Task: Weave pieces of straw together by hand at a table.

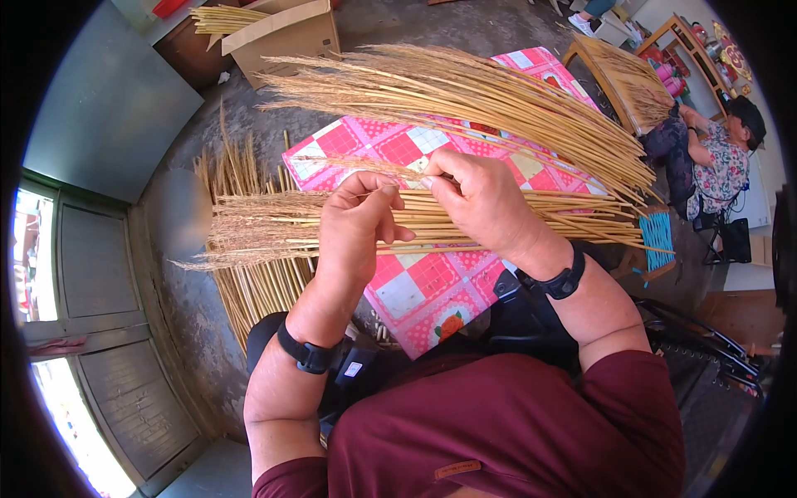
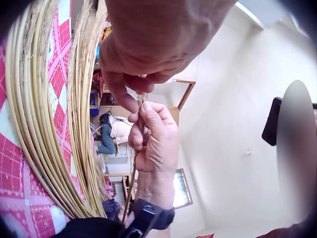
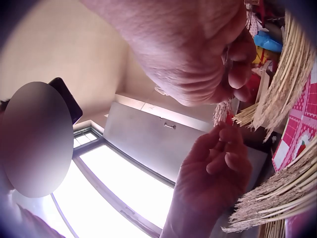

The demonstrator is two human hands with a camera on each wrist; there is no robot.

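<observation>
My right hand (image 1: 490, 203) pinches a single dried reed stalk between thumb and fingers, its thin stem (image 2: 132, 173) running down past the wrist in the left wrist view. The stalk's feathery plume (image 1: 340, 162) points left across the head view. My left hand (image 1: 357, 224) has its thumb and forefinger together at the plume, close to the right fingertips, with the other fingers loosely curled. Below both hands, a bundle of reed stalks (image 1: 498, 222) lies over a pink checked cloth (image 1: 415, 295). Farther back on the cloth lies a larger bundle (image 1: 498, 91).
More reeds (image 1: 266, 282) lie to the left, under the nearer bundle's plumes. A cardboard box (image 1: 286, 41) stands beyond the cloth. A blue-woven stool (image 1: 657, 241) is at the stalk ends. Another person (image 1: 718, 162) sits at a wooden table (image 1: 627, 83) on the right.
</observation>
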